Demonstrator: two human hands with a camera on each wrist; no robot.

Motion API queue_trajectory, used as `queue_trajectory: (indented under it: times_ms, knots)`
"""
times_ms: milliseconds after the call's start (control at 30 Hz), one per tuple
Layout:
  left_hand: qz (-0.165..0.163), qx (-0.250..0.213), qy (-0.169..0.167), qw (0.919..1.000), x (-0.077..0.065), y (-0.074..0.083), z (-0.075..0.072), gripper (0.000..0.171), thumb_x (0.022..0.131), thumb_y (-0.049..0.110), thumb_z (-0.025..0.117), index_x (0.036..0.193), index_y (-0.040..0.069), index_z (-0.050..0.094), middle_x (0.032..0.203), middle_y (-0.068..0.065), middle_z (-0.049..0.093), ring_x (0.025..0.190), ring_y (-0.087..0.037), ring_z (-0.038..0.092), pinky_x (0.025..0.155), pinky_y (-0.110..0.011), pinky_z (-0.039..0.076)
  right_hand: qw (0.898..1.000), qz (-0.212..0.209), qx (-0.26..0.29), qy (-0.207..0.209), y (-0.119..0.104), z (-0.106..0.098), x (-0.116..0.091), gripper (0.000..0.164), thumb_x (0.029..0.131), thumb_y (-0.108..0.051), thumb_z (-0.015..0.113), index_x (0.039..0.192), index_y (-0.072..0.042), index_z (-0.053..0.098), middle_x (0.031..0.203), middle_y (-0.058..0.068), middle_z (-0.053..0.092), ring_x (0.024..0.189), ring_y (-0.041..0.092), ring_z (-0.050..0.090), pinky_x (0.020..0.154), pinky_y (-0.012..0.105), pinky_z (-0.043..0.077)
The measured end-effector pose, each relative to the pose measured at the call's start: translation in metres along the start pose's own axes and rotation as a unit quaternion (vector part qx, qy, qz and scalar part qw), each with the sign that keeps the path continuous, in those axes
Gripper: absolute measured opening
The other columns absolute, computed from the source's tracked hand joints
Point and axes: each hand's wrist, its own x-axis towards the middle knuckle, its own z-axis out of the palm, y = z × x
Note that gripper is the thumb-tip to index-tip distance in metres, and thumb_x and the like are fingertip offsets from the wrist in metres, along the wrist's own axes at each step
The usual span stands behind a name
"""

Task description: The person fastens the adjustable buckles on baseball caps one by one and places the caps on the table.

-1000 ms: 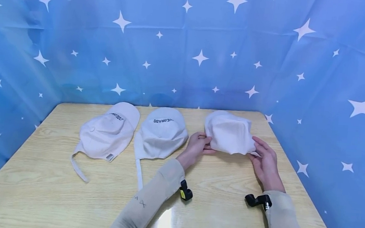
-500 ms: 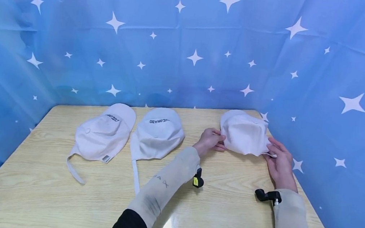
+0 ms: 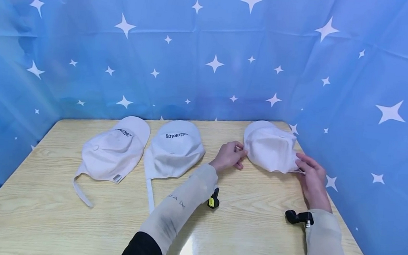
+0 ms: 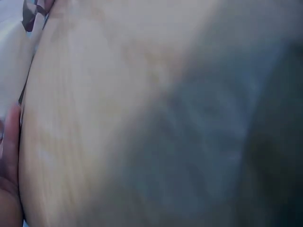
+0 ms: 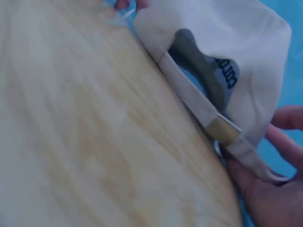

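While your right hand (image 3: 314,181) pinches the white cap (image 3: 271,149) between your hands, your left hand (image 3: 228,156) touches its opposite edge, whether gripping I cannot tell; a COLORADO cap (image 3: 174,151) lies left of that hand.

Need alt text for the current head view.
A person's left hand touches one side of a white cap on a wooden table; the right hand pinches the other. A middle cap and left cap, also white, lie to its left, before a starry blue curtain.

On the pale wooden table (image 3: 252,241) sit a white left cap (image 3: 108,157), a white middle cap (image 3: 176,149) beside it, and a white right cap (image 3: 271,149).
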Motion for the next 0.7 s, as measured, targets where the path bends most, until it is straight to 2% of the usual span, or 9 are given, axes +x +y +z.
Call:
queue_trajectory:
  times_ms: [67, 133, 233, 300, 367, 467, 500, 600, 700]
  knots:
    - [0.025, 0.088, 0.017, 0.9957, -0.002, -0.002, -0.004, 0.035, 0.105, 0.026, 0.061, 0.133, 0.006, 0.060, 0.081, -0.007, 0.072, 0.053, -0.013, 0.066, 0.058, -0.029, 0.062, 0.996, 0.000, -0.085, -0.001, -0.003, 0.001, -0.001, 0.043, 0.100, -0.020, 0.069, 0.141, -0.007, 0.062, 0.114, -0.013, 0.058, 0.092, -0.001, 0.060, 0.076, 0.014, 0.054]
    - [0.059, 0.201, 0.039, 0.9770, -0.005, -0.003, -0.008, 0.038, 0.106, 0.030, 0.059, 0.137, 0.009, 0.059, 0.077, -0.001, 0.071, 0.057, -0.011, 0.065, 0.061, -0.026, 0.058, 0.983, -0.002, -0.183, 0.006, -0.006, 0.002, -0.002, 0.048, 0.101, -0.029, 0.067, 0.143, -0.007, 0.060, 0.111, -0.016, 0.059, 0.091, -0.002, 0.060, 0.077, 0.015, 0.053]
    - [0.112, 0.348, 0.062, 0.9288, -0.010, -0.004, -0.015, 0.037, 0.106, 0.032, 0.056, 0.138, 0.012, 0.059, 0.083, 0.004, 0.073, 0.068, -0.012, 0.067, 0.067, -0.028, 0.056, 0.949, -0.007, -0.315, 0.006, -0.013, 0.004, -0.004, 0.055, 0.102, -0.038, 0.062, 0.147, -0.007, 0.055, 0.123, -0.007, 0.060, 0.099, 0.004, 0.057, 0.081, 0.022, 0.049]
    - [0.145, 0.418, 0.071, 0.8941, -0.015, -0.005, -0.020, 0.035, 0.107, 0.032, 0.054, 0.136, 0.014, 0.059, 0.086, 0.005, 0.072, 0.071, -0.012, 0.066, 0.066, -0.030, 0.055, 0.931, -0.019, -0.364, -0.009, -0.019, 0.004, -0.005, 0.058, 0.103, -0.037, 0.058, 0.150, -0.004, 0.050, 0.141, 0.012, 0.056, 0.120, 0.022, 0.057, 0.096, 0.037, 0.051]
    - [0.173, 0.462, 0.075, 0.8667, -0.020, -0.005, -0.026, 0.032, 0.108, 0.031, 0.052, 0.135, 0.015, 0.060, 0.082, 0.006, 0.069, 0.066, -0.012, 0.064, 0.060, -0.030, 0.054, 0.917, -0.034, -0.398, -0.025, -0.025, 0.004, -0.006, 0.059, 0.104, -0.036, 0.055, 0.152, -0.002, 0.047, 0.158, 0.026, 0.041, 0.139, 0.041, 0.045, 0.108, 0.055, 0.045]
    - [0.202, 0.515, 0.073, 0.8300, -0.029, -0.005, -0.035, 0.030, 0.108, 0.030, 0.050, 0.134, 0.017, 0.059, 0.074, 0.007, 0.062, 0.057, -0.011, 0.058, 0.053, -0.029, 0.049, 0.903, -0.080, -0.422, -0.031, -0.038, 0.005, -0.009, 0.054, 0.105, -0.028, 0.053, 0.149, 0.003, 0.048, 0.163, 0.034, 0.029, 0.150, 0.058, 0.025, 0.116, 0.073, 0.029]
    - [0.209, 0.529, 0.071, 0.8196, -0.033, -0.005, -0.038, 0.029, 0.108, 0.030, 0.050, 0.132, 0.017, 0.059, 0.073, 0.006, 0.060, 0.055, -0.012, 0.056, 0.051, -0.029, 0.048, 0.900, -0.100, -0.423, -0.021, -0.042, 0.008, -0.011, 0.051, 0.104, -0.025, 0.054, 0.147, 0.004, 0.050, 0.162, 0.034, 0.031, 0.149, 0.058, 0.026, 0.116, 0.074, 0.028]
    - [0.233, 0.565, 0.066, 0.7885, -0.048, -0.003, -0.048, 0.024, 0.108, 0.031, 0.052, 0.125, 0.016, 0.059, 0.077, 0.004, 0.062, 0.055, -0.013, 0.055, 0.050, -0.030, 0.048, 0.894, -0.164, -0.415, 0.031, -0.055, 0.020, -0.019, 0.042, 0.101, -0.016, 0.056, 0.138, 0.004, 0.058, 0.157, 0.030, 0.041, 0.146, 0.048, 0.035, 0.115, 0.061, 0.035]
    - [0.261, 0.578, 0.074, 0.7696, -0.068, -0.001, -0.060, 0.019, 0.107, 0.030, 0.054, 0.118, 0.016, 0.060, 0.080, 0.003, 0.064, 0.056, -0.013, 0.056, 0.049, -0.030, 0.048, 0.894, -0.223, -0.380, 0.077, -0.066, 0.037, -0.032, 0.036, 0.099, -0.009, 0.057, 0.132, 0.003, 0.065, 0.155, 0.019, 0.045, 0.144, 0.032, 0.040, 0.119, 0.044, 0.037]
